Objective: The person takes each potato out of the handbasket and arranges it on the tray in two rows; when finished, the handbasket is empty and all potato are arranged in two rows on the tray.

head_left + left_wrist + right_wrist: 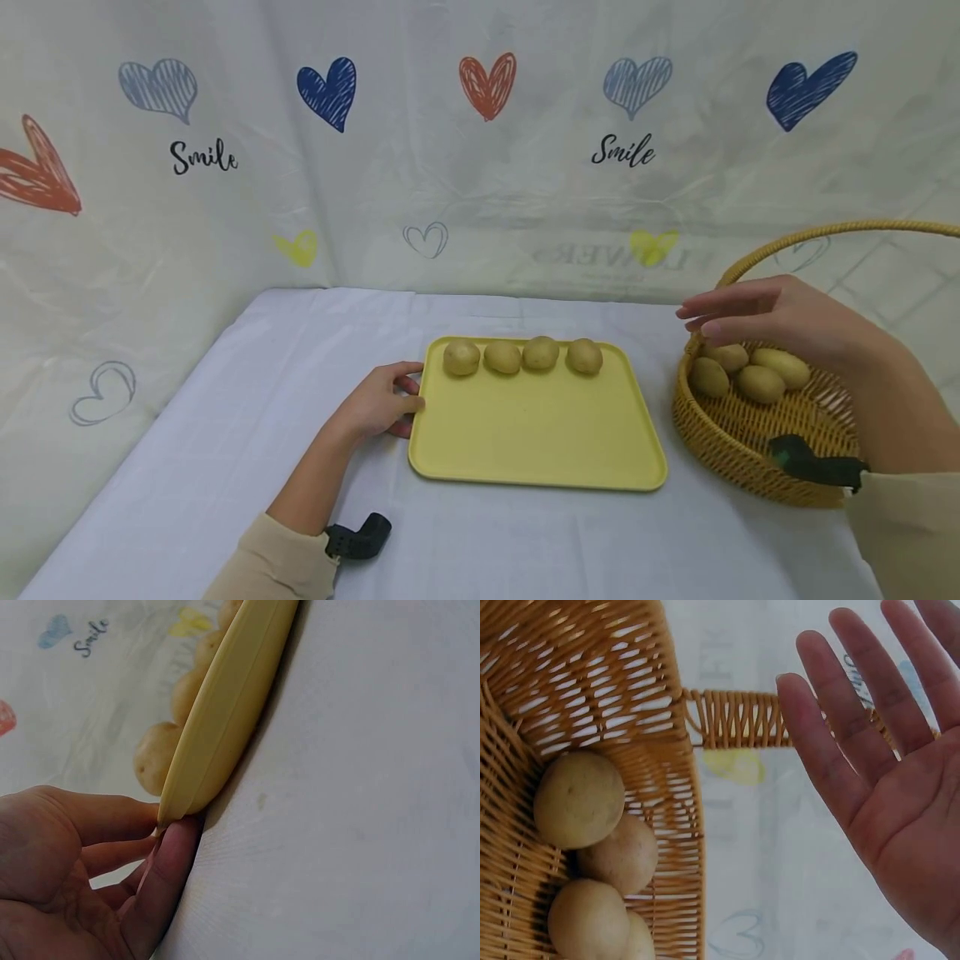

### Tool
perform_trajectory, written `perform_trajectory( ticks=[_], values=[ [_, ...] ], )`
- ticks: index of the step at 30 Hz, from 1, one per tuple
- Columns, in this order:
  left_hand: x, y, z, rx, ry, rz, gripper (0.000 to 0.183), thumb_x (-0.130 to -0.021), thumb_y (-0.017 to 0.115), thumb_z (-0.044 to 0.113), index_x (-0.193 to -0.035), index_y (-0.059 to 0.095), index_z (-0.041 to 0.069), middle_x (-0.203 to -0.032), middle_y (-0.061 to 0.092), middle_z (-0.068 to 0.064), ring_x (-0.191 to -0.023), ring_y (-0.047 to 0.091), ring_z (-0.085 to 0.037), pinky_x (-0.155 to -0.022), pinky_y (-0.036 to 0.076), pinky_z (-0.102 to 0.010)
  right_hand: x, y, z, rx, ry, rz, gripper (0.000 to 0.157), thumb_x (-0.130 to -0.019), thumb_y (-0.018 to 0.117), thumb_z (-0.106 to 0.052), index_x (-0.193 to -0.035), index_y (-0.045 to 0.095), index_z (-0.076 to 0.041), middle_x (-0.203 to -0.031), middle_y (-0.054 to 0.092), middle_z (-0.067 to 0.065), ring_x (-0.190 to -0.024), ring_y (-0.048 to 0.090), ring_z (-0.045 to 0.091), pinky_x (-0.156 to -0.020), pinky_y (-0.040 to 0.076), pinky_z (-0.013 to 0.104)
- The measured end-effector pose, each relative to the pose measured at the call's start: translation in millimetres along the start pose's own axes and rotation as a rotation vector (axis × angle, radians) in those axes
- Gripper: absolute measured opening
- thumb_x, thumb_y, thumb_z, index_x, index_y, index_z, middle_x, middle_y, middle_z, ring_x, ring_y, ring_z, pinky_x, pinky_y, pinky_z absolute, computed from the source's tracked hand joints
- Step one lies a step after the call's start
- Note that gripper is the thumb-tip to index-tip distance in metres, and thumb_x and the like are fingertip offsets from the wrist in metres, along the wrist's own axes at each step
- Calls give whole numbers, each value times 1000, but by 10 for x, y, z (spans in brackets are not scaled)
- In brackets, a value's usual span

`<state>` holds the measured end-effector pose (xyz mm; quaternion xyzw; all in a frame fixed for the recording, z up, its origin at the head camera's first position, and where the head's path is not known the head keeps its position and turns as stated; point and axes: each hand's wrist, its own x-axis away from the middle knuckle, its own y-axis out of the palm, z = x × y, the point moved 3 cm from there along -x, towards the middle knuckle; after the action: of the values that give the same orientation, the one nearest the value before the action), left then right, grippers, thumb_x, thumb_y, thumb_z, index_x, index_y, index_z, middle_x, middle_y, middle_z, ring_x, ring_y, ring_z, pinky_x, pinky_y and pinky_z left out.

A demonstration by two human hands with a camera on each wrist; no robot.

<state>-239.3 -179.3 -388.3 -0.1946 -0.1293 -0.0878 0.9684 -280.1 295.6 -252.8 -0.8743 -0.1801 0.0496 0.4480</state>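
A yellow tray (534, 442) lies on the table, with several potatoes (502, 357) in a row along its far edge. My left hand (378, 404) holds the tray's left rim; in the left wrist view its thumb and fingers pinch the tray's corner (184, 799). On the right stands a wicker basket (716, 450) with several potatoes (761, 384) inside, bunched toward its left side. My right hand (795, 325) hovers over the basket, holding nothing. In the right wrist view its fingers are straight and spread, apart from the potatoes (589, 919).
The basket's tall arched handle (765, 252) rises behind my right hand. A white cloth (247, 417) covers the table. Behind it hangs a pale curtain (405, 167) printed with hearts and words. Each wrist wears a black strapped device (362, 537).
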Motion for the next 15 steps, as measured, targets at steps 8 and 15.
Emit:
perform_trajectory(
  ticks=[8,15],
  values=[
    [-12,4,-3,4,10,-11,63,-96,64,1,-155,44,7,-118,52,-13,-78,64,-20,-63,64,-34,50,-65,303,4,45,14,44,-100,69,-36,-139,66,-18,-122,73,-14,-105,64,-5,-82,53,18],
    [-17,-3,-14,3,8,-4,63,-95,64,0,-155,45,7,-118,52,-14,-78,64,-20,-64,64,-35,68,-68,539,-19,105,-21,52,-101,67,-39,-145,60,-12,-119,68,-25,-104,63,-7,-82,55,22]
  ],
)
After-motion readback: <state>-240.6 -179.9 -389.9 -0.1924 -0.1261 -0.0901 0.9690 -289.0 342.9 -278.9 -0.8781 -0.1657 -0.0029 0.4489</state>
